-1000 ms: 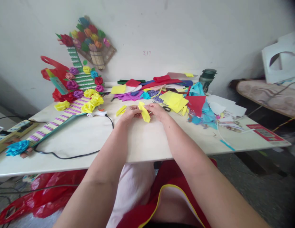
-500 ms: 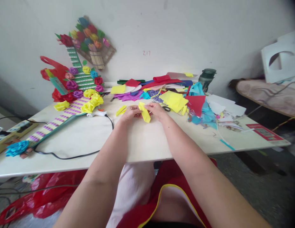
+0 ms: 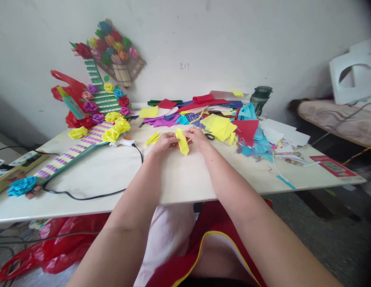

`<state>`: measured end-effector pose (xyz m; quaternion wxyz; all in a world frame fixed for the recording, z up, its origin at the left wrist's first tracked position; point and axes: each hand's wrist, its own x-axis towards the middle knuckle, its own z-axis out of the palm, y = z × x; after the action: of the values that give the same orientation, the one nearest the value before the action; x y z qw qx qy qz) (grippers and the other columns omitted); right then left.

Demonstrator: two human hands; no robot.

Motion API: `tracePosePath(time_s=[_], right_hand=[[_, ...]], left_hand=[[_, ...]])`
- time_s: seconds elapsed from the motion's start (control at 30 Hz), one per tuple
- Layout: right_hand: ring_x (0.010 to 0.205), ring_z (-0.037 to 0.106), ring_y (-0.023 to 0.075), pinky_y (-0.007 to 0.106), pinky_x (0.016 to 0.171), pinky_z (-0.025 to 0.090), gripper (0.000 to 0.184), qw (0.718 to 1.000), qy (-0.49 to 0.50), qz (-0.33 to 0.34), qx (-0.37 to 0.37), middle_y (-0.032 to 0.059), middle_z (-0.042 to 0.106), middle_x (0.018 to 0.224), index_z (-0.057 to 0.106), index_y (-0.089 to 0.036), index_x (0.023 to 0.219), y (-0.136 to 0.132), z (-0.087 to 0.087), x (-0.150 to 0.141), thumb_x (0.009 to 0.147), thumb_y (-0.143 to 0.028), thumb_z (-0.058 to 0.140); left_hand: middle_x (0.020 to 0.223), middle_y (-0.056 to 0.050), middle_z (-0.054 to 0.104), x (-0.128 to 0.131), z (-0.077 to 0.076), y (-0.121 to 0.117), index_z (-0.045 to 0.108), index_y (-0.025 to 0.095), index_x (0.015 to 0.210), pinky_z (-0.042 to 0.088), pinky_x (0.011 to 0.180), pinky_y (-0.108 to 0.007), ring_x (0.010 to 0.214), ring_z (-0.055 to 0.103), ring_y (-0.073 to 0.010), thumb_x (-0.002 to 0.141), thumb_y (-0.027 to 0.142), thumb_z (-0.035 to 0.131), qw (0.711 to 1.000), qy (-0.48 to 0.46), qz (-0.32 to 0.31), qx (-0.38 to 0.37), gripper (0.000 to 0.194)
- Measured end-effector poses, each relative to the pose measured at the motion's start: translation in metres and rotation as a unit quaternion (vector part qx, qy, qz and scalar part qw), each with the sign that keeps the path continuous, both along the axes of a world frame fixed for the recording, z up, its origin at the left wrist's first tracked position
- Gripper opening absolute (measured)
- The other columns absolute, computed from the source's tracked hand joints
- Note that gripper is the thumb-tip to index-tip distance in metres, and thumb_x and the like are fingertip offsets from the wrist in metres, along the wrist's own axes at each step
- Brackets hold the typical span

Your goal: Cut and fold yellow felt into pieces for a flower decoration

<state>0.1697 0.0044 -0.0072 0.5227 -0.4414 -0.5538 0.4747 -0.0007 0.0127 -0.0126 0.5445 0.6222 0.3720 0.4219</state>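
Note:
Both my hands meet over the middle of the white table [image 3: 179, 179], pinching a folded yellow paper strip [image 3: 182, 141]. My left hand [image 3: 164, 142] grips its left side with closed fingers. My right hand [image 3: 198, 138] pinches its upper right end. The strip hangs down between them toward the tabletop. Another yellow paper scrap [image 3: 152, 138] lies just left of my left hand.
A pile of coloured paper sheets [image 3: 209, 115] and scissors [image 3: 208, 136] lie behind my hands. A glue gun [image 3: 123, 142] with a black cord [image 3: 92, 195] sits to the left, by strips with paper roses [image 3: 112, 127]. A dark green bottle [image 3: 260, 99] stands at the back right.
Almost nothing has moved. My fingers have shifted slightly on the yellow strip, which stays between both hands.

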Motion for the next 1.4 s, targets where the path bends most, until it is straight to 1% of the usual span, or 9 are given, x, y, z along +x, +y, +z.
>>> tracePosePath(time_s=[0.2, 0.43, 0.6, 0.73, 0.87, 0.97, 1.13, 1.3, 1.4], right_hand=[[0.055, 0.057, 0.0119, 0.023, 0.051, 0.045, 0.019, 0.996, -0.045, 0.045, -0.059, 0.0012, 0.064, 0.060, 0.060, -0.015, 0.065, -0.004, 0.003, -0.001, 0.074, -0.029, 0.069], [0.049, 0.049, 0.0092, 0.022, 0.050, 0.041, 0.023, 0.998, -0.059, -0.006, -0.025, -0.0040, 0.054, 0.050, 0.055, -0.016, 0.056, -0.010, 0.009, -0.005, 0.069, -0.023, 0.072], [0.050, 0.047, 0.0096, 0.022, 0.050, 0.040, 0.023, 0.996, -0.084, 0.013, 0.004, -0.0044, 0.051, 0.049, 0.054, -0.016, 0.055, -0.011, 0.009, -0.004, 0.069, -0.025, 0.070], [0.052, 0.051, 0.0104, 0.022, 0.051, 0.043, 0.023, 0.997, -0.062, 0.041, -0.018, -0.0027, 0.055, 0.055, 0.056, -0.017, 0.061, -0.007, 0.003, -0.003, 0.069, -0.032, 0.071], [0.051, 0.049, 0.0093, 0.021, 0.050, 0.041, 0.027, 0.997, -0.049, 0.056, -0.024, -0.0041, 0.054, 0.055, 0.054, -0.017, 0.062, -0.004, -0.002, -0.003, 0.065, -0.034, 0.074], [0.048, 0.046, 0.0083, 0.021, 0.048, 0.038, 0.027, 0.998, -0.057, 0.027, -0.009, -0.0058, 0.050, 0.051, 0.050, -0.018, 0.058, 0.000, -0.005, -0.003, 0.065, -0.031, 0.074], [0.049, 0.048, 0.0085, 0.021, 0.049, 0.038, 0.025, 0.996, -0.070, 0.048, 0.000, -0.0056, 0.052, 0.052, 0.054, -0.017, 0.058, 0.001, -0.003, 0.000, 0.063, -0.028, 0.076], [0.053, 0.056, 0.0106, 0.021, 0.050, 0.045, 0.023, 0.993, -0.052, 0.092, -0.047, -0.0001, 0.064, 0.059, 0.059, -0.016, 0.067, -0.004, -0.001, -0.001, 0.071, -0.032, 0.074], [0.047, 0.055, 0.0091, 0.019, 0.047, 0.046, 0.023, 0.994, -0.058, 0.072, -0.060, 0.0000, 0.063, 0.054, 0.057, -0.015, 0.065, -0.004, 0.000, -0.003, 0.075, -0.028, 0.073]], left_hand=[[0.058, 0.002, 0.058, -0.002, 0.001, 0.001, 0.056, 0.016, 0.063, 0.048, 0.060, -0.025, 0.053, 0.055, -0.0097, 0.057, 0.029, 0.072, 0.997, -0.060, 0.046, -0.003, 0.022], [0.062, 0.000, 0.061, -0.002, -0.003, 0.004, 0.057, 0.016, 0.067, 0.048, 0.061, -0.025, 0.055, 0.058, -0.0109, 0.059, 0.033, 0.074, 0.998, -0.044, 0.034, -0.017, 0.026], [0.066, -0.001, 0.064, -0.001, -0.002, 0.002, 0.065, 0.014, 0.074, 0.047, 0.059, -0.024, 0.055, 0.056, -0.0098, 0.057, 0.045, 0.079, 0.999, -0.031, 0.042, -0.005, 0.038], [0.066, -0.001, 0.063, -0.001, -0.003, 0.003, 0.065, 0.014, 0.073, 0.047, 0.060, -0.024, 0.056, 0.056, -0.0101, 0.055, 0.050, 0.081, 0.998, -0.026, 0.057, 0.014, 0.044], [0.063, 0.000, 0.061, -0.001, -0.006, 0.005, 0.064, 0.014, 0.073, 0.048, 0.062, -0.025, 0.057, 0.056, -0.0100, 0.059, 0.051, 0.079, 0.996, -0.022, 0.074, 0.042, 0.042], [0.064, 0.000, 0.061, 0.000, -0.004, 0.003, 0.065, 0.013, 0.075, 0.049, 0.061, -0.025, 0.056, 0.056, -0.0095, 0.060, 0.048, 0.079, 0.997, -0.027, 0.069, 0.038, 0.041], [0.067, -0.001, 0.063, -0.001, 0.000, 0.000, 0.067, 0.013, 0.077, 0.047, 0.059, -0.023, 0.054, 0.054, -0.0082, 0.058, 0.043, 0.081, 0.997, -0.027, 0.071, 0.032, 0.039], [0.066, 0.000, 0.063, 0.000, -0.001, 0.001, 0.068, 0.013, 0.078, 0.046, 0.058, -0.023, 0.053, 0.053, -0.0078, 0.057, 0.042, 0.081, 0.993, -0.041, 0.096, 0.058, 0.038], [0.064, 0.001, 0.063, 0.002, -0.003, 0.002, 0.068, 0.013, 0.078, 0.046, 0.058, -0.022, 0.053, 0.053, -0.0078, 0.057, 0.043, 0.080, 0.991, -0.045, 0.106, 0.067, 0.039]])
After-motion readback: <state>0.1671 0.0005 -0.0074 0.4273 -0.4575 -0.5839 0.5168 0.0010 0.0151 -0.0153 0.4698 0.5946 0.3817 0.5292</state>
